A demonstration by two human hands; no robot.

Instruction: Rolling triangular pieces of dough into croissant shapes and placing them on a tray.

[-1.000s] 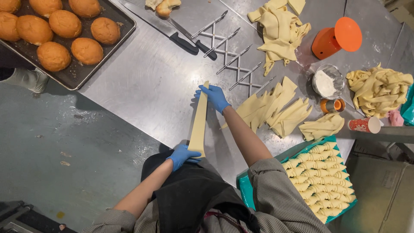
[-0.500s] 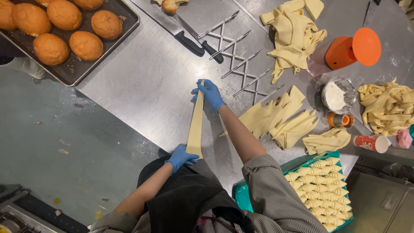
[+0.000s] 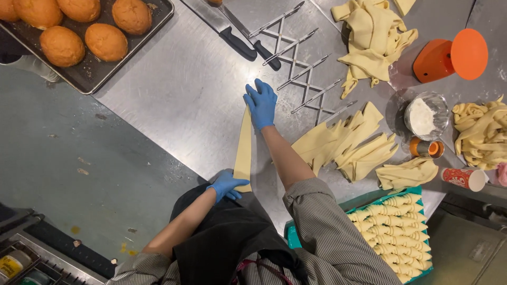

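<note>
The dough strip (image 3: 243, 150) lies on the steel table (image 3: 185, 100), long axis twelve-to-six — right hand (image 3: 261, 104) flat, fingers spread on its twelve-o'clock tip, left hand (image 3: 227, 186) pinching the six-o'clock end.

Bun tray (image 3: 90, 74) cut off top-left

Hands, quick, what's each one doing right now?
Left hand: closed on the near end of the dough strip.
Right hand: open, fingers flat, pressing the strip's far end.
</note>
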